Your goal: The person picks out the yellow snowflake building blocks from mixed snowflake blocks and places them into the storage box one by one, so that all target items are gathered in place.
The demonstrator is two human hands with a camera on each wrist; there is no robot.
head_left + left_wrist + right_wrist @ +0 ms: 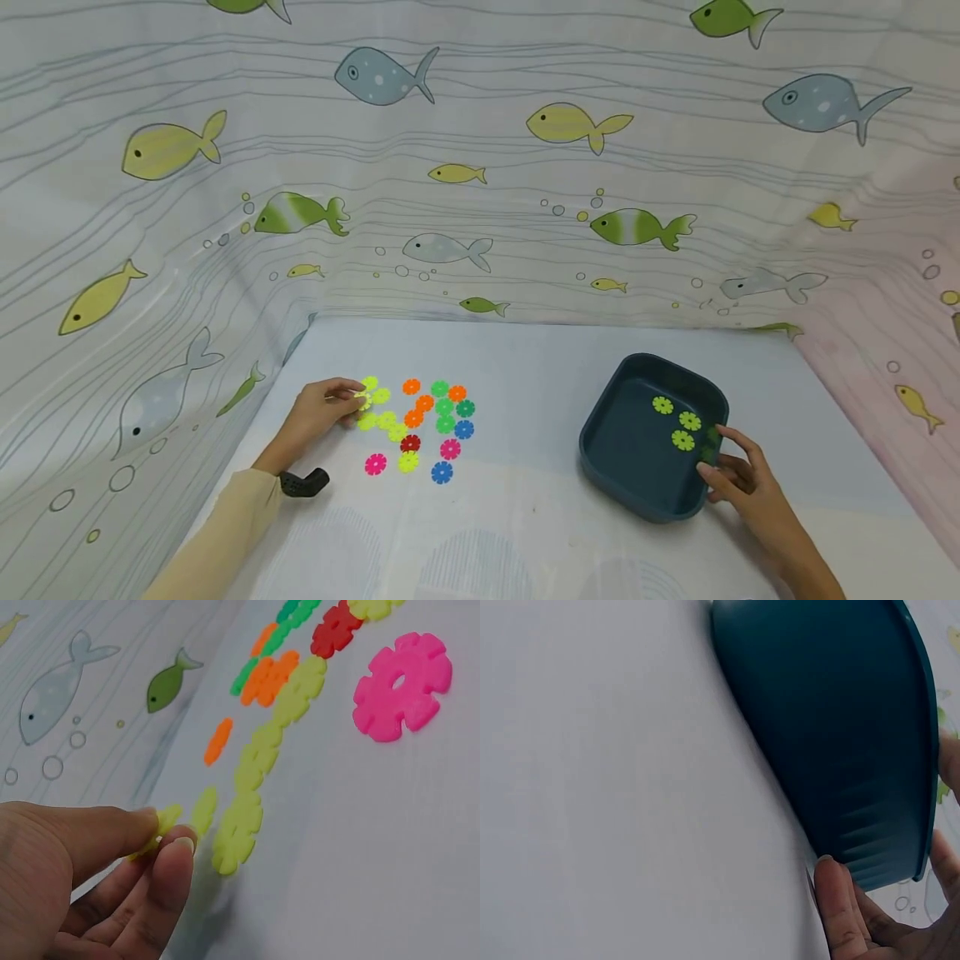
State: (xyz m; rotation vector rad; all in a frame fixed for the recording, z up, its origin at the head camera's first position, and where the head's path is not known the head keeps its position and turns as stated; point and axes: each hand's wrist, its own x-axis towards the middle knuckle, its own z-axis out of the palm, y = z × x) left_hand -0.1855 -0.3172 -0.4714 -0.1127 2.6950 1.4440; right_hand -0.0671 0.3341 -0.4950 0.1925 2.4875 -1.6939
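Observation:
My left hand (324,408) pinches a yellow notched flower-shaped disc (166,819) between thumb and finger, at the left edge of a group of such discs on the table. Nearest to it lie several yellow discs (238,834). Orange (414,418), green (446,424), blue (442,472), pink (376,464) and dark red discs (410,443) spread to the right. My right hand (750,487) grips the right side of a dark teal plastic basin (600,417), thumb and forefinger at its rim, other fingers outside. Three yellow discs (682,440) lie inside; greenish patches by its right wall are unclear.
The white table (525,517) carries the discs at left and the basin at right. A black curved object (305,482) sits by the left wrist. A fish-printed curtain (480,217) encloses the back and both sides.

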